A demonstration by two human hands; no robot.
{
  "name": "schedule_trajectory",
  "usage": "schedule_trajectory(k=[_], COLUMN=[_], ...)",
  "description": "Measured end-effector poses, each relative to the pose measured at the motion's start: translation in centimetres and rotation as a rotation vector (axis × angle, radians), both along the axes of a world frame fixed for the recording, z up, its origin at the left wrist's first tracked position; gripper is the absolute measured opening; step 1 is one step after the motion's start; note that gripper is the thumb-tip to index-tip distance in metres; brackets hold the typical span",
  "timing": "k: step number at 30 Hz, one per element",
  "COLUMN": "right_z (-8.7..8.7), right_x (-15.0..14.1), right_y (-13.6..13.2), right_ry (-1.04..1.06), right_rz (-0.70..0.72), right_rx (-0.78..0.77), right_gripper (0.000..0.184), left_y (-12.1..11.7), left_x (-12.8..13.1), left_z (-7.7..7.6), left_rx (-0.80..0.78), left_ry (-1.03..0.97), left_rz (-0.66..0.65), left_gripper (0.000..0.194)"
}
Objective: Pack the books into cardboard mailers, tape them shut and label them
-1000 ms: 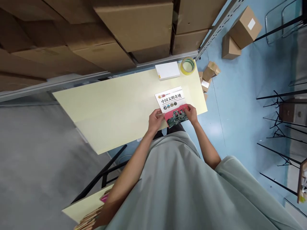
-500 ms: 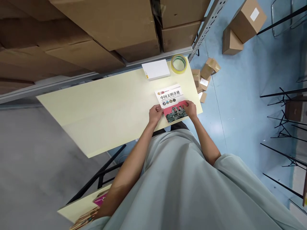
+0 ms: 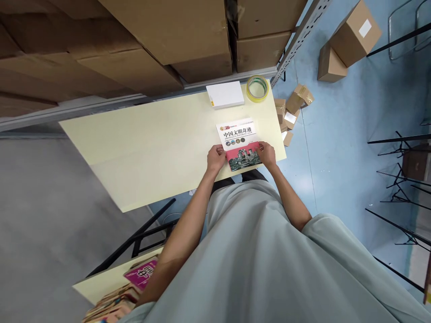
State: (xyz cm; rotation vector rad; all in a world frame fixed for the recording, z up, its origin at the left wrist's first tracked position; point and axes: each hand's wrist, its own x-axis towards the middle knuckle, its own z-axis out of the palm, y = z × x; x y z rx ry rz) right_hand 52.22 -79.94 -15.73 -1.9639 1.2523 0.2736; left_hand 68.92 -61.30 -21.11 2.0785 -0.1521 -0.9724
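A book point(image 3: 239, 134) with a white and red cover and Chinese lettering lies at the near right part of the pale yellow table point(image 3: 158, 148). My left hand point(image 3: 216, 158) grips its left edge, fingers curled in. On the opposite side my right hand point(image 3: 267, 154) pinches the right edge, with the thumb on the cover. Behind the book are a white flat box or pad point(image 3: 226, 94) and a roll of yellow tape point(image 3: 257, 89), both near the table's back edge.
Large cardboard boxes point(image 3: 188, 33) fill a shelf behind the table. Small cartons point(image 3: 293, 107) lie on the blue floor to the right, with bigger boxes point(image 3: 350, 42) farther off. At lower left, a side surface point(image 3: 101, 278) bears a pink book point(image 3: 142, 272) and stacked books.
The book has turned slightly and sits a little more to the left, with both hands still on its edges. The camera view has shifted a little.
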Motion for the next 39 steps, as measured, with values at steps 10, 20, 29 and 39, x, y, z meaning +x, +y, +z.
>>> schedule_trajectory(k=[10,20,29,39], right_z=[0.3,0.6,-0.3,-0.4], right_x=[-0.5,-0.2,1.7,1.3], right_y=[-0.4,-1.9,-1.9,-3.3], right_ry=[-0.003,0.086,0.136,0.003], right_rz=[-0.051,-0.062,-0.113,-0.258], right_rx=[-0.015,-0.089,-0.070,0.072], right_gripper=[0.036,0.035,0.021,0.023], left_y=[-0.1,0.7,0.5,0.2], left_x=[-0.7,-2.0,-3.7,-6.6], left_z=[0.3,0.2,-0.4,1.2], left_rx=[0.012,-0.076,-0.124,0.048], left_ry=[-0.021,-0.049,-0.111,-0.338], left_rz=[-0.032,-0.009,-0.088,-0.362], left_gripper=[0.037,0.040,0.045,0.068])
